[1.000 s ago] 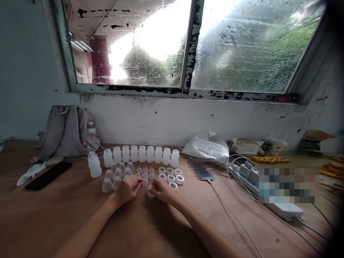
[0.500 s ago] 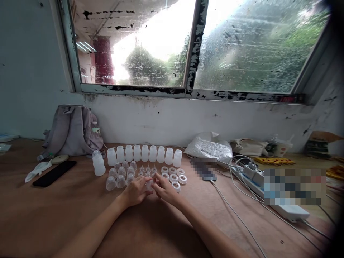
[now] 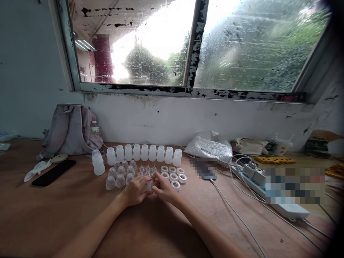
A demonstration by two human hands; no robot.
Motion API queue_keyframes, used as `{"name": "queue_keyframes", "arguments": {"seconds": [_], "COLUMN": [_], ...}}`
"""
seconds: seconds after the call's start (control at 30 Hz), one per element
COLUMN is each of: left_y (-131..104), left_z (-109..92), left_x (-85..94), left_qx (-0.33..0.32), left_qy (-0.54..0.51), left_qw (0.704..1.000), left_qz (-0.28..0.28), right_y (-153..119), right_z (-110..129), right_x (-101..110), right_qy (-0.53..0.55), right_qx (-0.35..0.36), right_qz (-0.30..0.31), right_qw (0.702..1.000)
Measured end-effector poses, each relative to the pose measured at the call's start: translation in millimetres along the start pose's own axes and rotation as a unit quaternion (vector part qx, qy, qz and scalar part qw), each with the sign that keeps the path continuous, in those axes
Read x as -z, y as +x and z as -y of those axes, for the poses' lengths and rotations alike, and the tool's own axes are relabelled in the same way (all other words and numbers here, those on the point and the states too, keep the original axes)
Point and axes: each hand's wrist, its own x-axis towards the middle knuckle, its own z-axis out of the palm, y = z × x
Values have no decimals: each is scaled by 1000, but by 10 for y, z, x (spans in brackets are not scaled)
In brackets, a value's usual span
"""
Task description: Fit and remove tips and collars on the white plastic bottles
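Just above the table, my left hand is closed around a small whitish, ribbed screw ring, which looks like a baby bottle collar. The fingers of my right hand pinch at the same piece from the right; whether a nipple sits in it is hidden. Several clear silicone nipples stand just behind my hands. To their left are several clear dome caps, and to their right several white collar rings. A row of frosted baby bottles stands at the back.
Two stacked frosted bottle pieces stand left of the row. Farther left are a black phone and a grey backpack. On the right lie a silvery bag, a phone with a cable and a white power strip.
The ring between my hands has tilted slightly, and my right fingers have shifted a little against it. The view has moved marginally; the rest stays in place.
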Motion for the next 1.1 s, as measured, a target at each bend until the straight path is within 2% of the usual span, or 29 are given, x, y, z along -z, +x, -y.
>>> {"name": "queue_keyframes", "arguments": {"seconds": [0.8,0.97,1.1], "left_y": [34,28,16], "left_z": [-6,7,59], "left_x": [96,82,70], "left_qx": [-1,24,64], "left_qy": [36,50,72], "left_qw": [999,998,995], "left_qz": [-2,-13,-39], "right_y": [41,43,53], "right_z": [53,32,-19], "right_x": [139,151,185], "right_qy": [-23,-5,1], "right_qx": [19,18,-8], "right_qz": [17,7,-30], "right_qw": [999,1000,1000]}}
